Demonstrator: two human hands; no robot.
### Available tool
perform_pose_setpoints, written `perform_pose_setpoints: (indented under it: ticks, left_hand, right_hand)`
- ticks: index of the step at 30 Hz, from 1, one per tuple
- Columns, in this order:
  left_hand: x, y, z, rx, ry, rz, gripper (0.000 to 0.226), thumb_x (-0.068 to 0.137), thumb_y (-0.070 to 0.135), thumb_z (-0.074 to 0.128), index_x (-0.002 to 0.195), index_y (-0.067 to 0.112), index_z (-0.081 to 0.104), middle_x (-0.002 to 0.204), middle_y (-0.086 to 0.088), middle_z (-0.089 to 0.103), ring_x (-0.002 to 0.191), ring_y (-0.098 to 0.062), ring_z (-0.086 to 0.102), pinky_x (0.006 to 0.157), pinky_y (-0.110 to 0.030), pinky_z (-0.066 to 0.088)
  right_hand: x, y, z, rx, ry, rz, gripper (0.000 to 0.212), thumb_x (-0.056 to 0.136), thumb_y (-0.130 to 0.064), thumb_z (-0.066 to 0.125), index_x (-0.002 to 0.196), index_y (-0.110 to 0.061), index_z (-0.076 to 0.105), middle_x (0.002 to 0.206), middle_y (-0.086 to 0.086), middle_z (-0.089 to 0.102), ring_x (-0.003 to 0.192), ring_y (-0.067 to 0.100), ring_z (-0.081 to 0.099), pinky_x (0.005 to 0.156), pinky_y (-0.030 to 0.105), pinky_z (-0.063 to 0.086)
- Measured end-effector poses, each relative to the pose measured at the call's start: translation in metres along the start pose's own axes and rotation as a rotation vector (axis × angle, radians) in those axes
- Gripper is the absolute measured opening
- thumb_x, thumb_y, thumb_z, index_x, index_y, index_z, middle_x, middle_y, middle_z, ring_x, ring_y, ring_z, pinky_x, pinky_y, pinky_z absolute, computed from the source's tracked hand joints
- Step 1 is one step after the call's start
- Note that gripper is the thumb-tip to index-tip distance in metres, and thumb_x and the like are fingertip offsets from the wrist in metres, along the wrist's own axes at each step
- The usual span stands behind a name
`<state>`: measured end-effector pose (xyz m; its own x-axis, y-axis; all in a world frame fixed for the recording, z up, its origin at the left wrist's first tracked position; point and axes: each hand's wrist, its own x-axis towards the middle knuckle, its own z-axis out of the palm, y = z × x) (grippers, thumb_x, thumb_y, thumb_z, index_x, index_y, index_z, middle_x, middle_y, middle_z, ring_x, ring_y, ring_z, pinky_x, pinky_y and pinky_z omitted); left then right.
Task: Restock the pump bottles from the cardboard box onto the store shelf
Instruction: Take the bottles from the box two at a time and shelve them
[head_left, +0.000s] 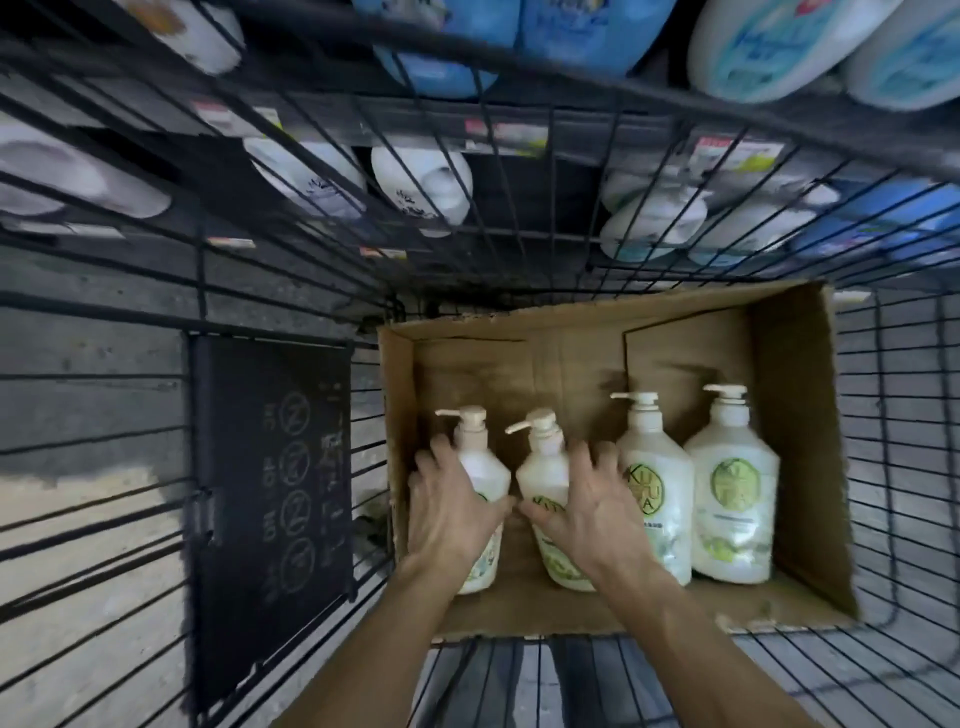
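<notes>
An open cardboard box sits in a wire cart and holds several white pump bottles standing upright in a row. My left hand lies on the leftmost bottle, fingers spread around its shoulder. My right hand rests on the second bottle, fingers apart. Two more bottles with green labels stand untouched to the right. The far half of the box is bare cardboard.
Black wire shelves rise ahead, stocked with white and blue bottles and price tags. The wire cart wall and its dark folded flap lie to the left. The grey floor shows through the wires.
</notes>
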<state>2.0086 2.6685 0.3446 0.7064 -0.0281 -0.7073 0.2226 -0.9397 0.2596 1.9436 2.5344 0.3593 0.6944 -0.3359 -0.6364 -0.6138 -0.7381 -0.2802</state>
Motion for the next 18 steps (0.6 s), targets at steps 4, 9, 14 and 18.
perform_pose_setpoints:
  ticks: [4,9,14,18]
  left_hand:
    - [-0.039,0.023,-0.047,-0.044,0.086,0.118,0.095,0.061,0.047,0.085,0.131,0.018,0.030,0.125,-0.007,0.048,0.115,-0.027,0.050,0.093,-0.039,0.046]
    - [-0.104,0.098,-0.123,-0.167,0.176,0.311,0.097,0.058,0.047,0.085,0.133,0.019,0.031,0.126,-0.004,0.046,0.117,-0.025,0.047,0.093,-0.040,0.045]
    - [-0.182,0.176,-0.173,-0.160,0.263,0.521,0.090,0.059,0.049,0.084,0.128,0.017,0.036,0.122,-0.005,0.047,0.114,-0.027,0.049,0.091,-0.043,0.046]
    - [-0.254,0.233,-0.188,-0.086,0.328,0.695,0.093,0.058,0.057,0.082,0.128,0.017,0.036,0.117,-0.002,0.049,0.110,-0.025,0.051,0.086,-0.038,0.047]
  right_hand:
    - [-0.041,-0.005,-0.054,0.227,0.114,-0.010,0.083,0.073,-0.048,0.079,0.139,-0.019,0.037,0.123,0.005,0.039,0.107,0.026,0.053,0.089,0.035,0.047]
    - [-0.085,-0.012,-0.155,0.307,0.310,-0.062,0.073,0.068,-0.051,0.080,0.125,-0.021,0.046,0.104,-0.004,0.035,0.093,0.024,0.054,0.073,0.031,0.043]
    - [-0.143,0.003,-0.254,0.392,0.486,-0.107,0.076,0.067,-0.053,0.081,0.126,-0.022,0.045,0.104,-0.003,0.037,0.093,0.024,0.056,0.076,0.039,0.050]
    - [-0.206,0.044,-0.328,0.436,0.643,-0.159,0.078,0.065,-0.046,0.083,0.129,-0.020,0.046,0.105,-0.002,0.039,0.097,0.026,0.055,0.079,0.041,0.048]
